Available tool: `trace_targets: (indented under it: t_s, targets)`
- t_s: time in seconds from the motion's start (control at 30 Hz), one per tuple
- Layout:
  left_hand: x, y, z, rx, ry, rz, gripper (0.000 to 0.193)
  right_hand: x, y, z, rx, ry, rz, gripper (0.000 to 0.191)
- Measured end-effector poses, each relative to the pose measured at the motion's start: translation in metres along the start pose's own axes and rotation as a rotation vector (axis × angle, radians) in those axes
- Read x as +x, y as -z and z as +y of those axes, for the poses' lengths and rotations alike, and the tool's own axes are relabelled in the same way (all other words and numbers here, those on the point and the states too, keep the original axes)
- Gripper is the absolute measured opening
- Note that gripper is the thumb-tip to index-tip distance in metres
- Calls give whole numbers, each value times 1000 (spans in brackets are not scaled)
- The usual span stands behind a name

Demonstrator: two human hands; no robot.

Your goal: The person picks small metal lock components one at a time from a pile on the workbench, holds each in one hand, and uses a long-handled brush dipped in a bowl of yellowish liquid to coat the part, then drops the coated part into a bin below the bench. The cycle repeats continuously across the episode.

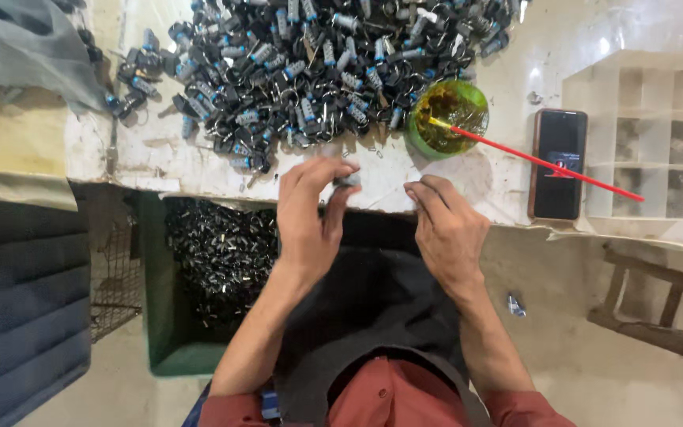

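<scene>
My left hand (pixel 310 213) is at the front edge of the white worktable (pixel 476 178), its fingertips pinched on a small grey and black part (pixel 348 181). My right hand (pixel 446 229) hovers just to the right of it, fingers curled, and I cannot see anything in it. A big heap of small black and blue-grey parts with metal loops (pixel 302 63) covers the table just beyond both hands.
A green cup (pixel 446 117) with a red straw (pixel 547 164) stands right of the heap. A dark phone (pixel 558 164) and a white compartment tray (pixel 650 134) lie farther right. Below the table's left sits a green bin (pixel 164 332) of dark parts.
</scene>
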State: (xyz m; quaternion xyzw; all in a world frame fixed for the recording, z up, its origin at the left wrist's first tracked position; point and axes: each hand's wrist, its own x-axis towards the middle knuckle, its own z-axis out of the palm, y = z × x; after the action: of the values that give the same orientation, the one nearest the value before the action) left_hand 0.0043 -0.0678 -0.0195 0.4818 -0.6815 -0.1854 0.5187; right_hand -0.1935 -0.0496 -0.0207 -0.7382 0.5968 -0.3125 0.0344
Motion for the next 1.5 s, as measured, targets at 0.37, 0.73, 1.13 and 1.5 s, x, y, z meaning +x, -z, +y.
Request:
trace_targets:
  t_s: [0.37,0.73,1.13,1.5]
  targets:
    - [-42,-10,25,-645,488,26,15,2,0,3,409,-339,-35,12]
    - [-46,-14,21,-525,526,-94,30,3,-6,5,116,-102,-31,7]
    - [-41,-12,24,-284,315,-75,21,-27,4,-5,181,-95,-10,23]
    - [-33,-8,35,-249,283,-253,36,-11,-3,4,558,-401,16,16]
